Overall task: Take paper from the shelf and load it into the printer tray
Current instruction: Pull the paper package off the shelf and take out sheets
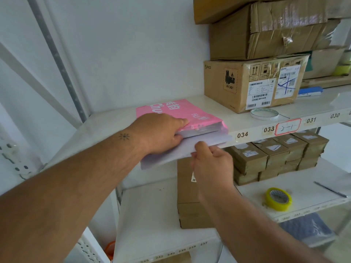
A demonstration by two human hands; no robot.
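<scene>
Clearly the paper is only partway off the shelf (247, 128), so the fetching step looks barely begun and the printer tray is nowhere in view. Starting at the left, the left hand (161, 133) lies palm-down on the pink-wrapped ream (182, 116), with its thumb tucked under the ream's torn near end. Its fingers are closed on that end of the ream, apparently to lift or steady the pack so the sheets beneath can slide free. Beneath the ream, at about 6 o'clock from it, a thin stack of loose white sheets (171, 154) juts out past the shelf's front lip, hanging over the level below. The right hand (210, 158) pinches the front edge of that stack, thumb on top and fingers underneath, clamped on the sheets and placed to draw them toward the person.

Further right on the same shelf, at 2 o'clock from the ream, a labelled cardboard box (252, 84) sits under a larger taped carton (266, 29), well apart from the paper. A flat roll of white tape (265, 113) lies just in front of the box. On the lower shelf, at 5 o'clock from the right hand, are rows of small brown boxes (275, 154) and a yellow tape roll (278, 199); none of them blocks the pull.
</scene>
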